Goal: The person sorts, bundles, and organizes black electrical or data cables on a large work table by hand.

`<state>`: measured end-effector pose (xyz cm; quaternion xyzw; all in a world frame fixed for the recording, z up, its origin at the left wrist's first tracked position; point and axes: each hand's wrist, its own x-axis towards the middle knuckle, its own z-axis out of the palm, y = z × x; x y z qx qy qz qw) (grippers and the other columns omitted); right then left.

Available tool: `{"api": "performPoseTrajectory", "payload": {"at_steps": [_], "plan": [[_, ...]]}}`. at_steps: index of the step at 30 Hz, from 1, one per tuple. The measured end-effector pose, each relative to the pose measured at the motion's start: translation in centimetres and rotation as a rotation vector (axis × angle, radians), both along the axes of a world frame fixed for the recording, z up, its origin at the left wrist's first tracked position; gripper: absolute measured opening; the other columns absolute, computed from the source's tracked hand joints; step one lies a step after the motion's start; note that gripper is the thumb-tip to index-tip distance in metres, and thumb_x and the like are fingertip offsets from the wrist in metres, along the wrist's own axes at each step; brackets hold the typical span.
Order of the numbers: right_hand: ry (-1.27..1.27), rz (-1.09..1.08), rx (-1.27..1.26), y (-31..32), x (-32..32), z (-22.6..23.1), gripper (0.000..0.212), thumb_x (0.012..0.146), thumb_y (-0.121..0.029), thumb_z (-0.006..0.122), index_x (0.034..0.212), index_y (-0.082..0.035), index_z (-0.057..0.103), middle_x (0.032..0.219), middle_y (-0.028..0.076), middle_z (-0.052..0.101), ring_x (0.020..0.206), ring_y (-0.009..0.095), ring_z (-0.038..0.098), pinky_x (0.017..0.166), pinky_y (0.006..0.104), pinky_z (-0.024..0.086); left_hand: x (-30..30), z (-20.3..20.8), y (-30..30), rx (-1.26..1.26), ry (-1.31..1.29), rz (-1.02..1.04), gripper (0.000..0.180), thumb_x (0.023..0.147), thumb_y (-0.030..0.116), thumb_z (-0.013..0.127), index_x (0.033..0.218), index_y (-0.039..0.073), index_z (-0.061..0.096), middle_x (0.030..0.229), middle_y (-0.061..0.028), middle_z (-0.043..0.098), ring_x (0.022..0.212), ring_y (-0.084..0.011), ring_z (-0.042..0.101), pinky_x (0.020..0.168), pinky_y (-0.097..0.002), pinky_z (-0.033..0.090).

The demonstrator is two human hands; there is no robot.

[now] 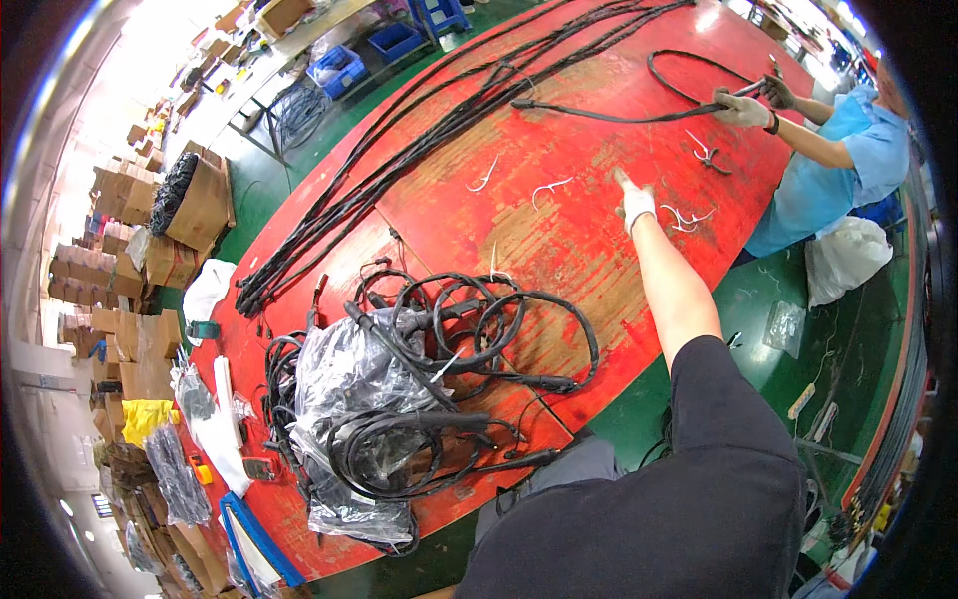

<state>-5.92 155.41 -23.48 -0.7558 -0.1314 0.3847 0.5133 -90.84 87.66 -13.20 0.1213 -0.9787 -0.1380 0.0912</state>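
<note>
My right hand (636, 203), in a white glove, reaches over the red worn table (429, 225) with a finger stretched forward. Nothing shows in its grip. Near it lie white cable ties (687, 218) and a small dark cable piece with a white tie (710, 158). My left hand is out of view. Across the table, a co-worker's gloved hands (743, 108) hold a black cable (609, 119) that loops over the tabletop. Close to my body, black coiled cables (539, 299) lie tangled on and around clear plastic bags (344, 374).
Long black cables (399, 140) stretch along the table's far left side. Cardboard boxes (200, 200) stand beyond the left end. Blue bins (337, 70) sit at the back. A white sack (848, 262) rests on the green floor at right, beside the co-worker in blue (828, 190).
</note>
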Motion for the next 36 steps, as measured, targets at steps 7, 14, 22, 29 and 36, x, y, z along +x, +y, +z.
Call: {"api": "performPoseTrajectory", "payload": {"at_steps": [7, 14, 22, 29, 36], "plan": [[0.317, 0.457, 0.443, 4.4, 9.2, 0.4, 0.080, 0.104, -0.068, 0.029, 0.166, -0.020, 0.014, 0.162, 0.013, 0.038, 0.147, 0.034, 0.038, 0.117, 0.0479, 0.032, 5.8, 2.4, -0.6, 0.020, 0.203, -0.153, 0.038, 0.099, 0.040, 0.058, 0.116, 0.009, 0.073, 0.115, -0.0116, 0.074, 0.101, -0.0284, 0.068, 0.087, -0.0466, 0.052], [0.424, 0.263, 0.663, 11.1, -0.7, 9.3, 0.046, 0.106, -0.038, 0.055, 0.137, -0.003, 0.054, 0.138, 0.021, 0.060, 0.120, 0.032, 0.061, 0.089, 0.0411, 0.056, 8.4, 5.4, -5.2, 0.068, 0.428, -0.239, 0.045, 0.099, 0.041, 0.060, 0.118, 0.003, 0.071, 0.114, -0.0165, 0.073, 0.100, -0.0337, 0.068, 0.091, -0.0495, 0.052], [0.981, 0.454, 1.048, 1.6, -9.1, 23.5, 0.032, 0.108, -0.032, 0.052, 0.111, -0.002, 0.060, 0.109, 0.024, 0.072, 0.105, 0.038, 0.073, 0.081, 0.0422, 0.064, 25.4, 13.7, 29.6, 0.728, 0.109, -1.325, 0.074, 0.084, 0.022, 0.083, 0.145, 0.000, 0.047, 0.150, -0.0146, 0.043, 0.133, -0.0321, 0.047, 0.104, -0.0434, 0.048], [1.092, 0.684, 1.023, -8.4, -11.0, 29.8, 0.032, 0.109, -0.034, 0.049, 0.112, -0.007, 0.066, 0.114, 0.019, 0.073, 0.107, 0.035, 0.072, 0.090, 0.0473, 0.063, 37.4, 17.4, 47.8, 0.342, 0.336, -1.789, 0.119, 0.061, 0.059, 0.091, 0.153, 0.004, 0.039, 0.159, -0.0274, 0.035, 0.146, -0.0431, 0.037, 0.119, -0.0490, 0.034], [1.188, 0.933, 1.092, -16.6, -11.1, 31.8, 0.038, 0.110, -0.033, 0.047, 0.126, -0.005, 0.068, 0.127, 0.019, 0.070, 0.116, 0.030, 0.070, 0.089, 0.0448, 0.064, 38.4, 12.8, 48.4, 0.441, -0.751, -2.037, 0.039, 0.089, 0.033, 0.075, 0.114, 0.004, 0.067, 0.097, -0.0160, 0.071, 0.092, -0.0256, 0.069, 0.085, -0.0373, 0.053]]}}
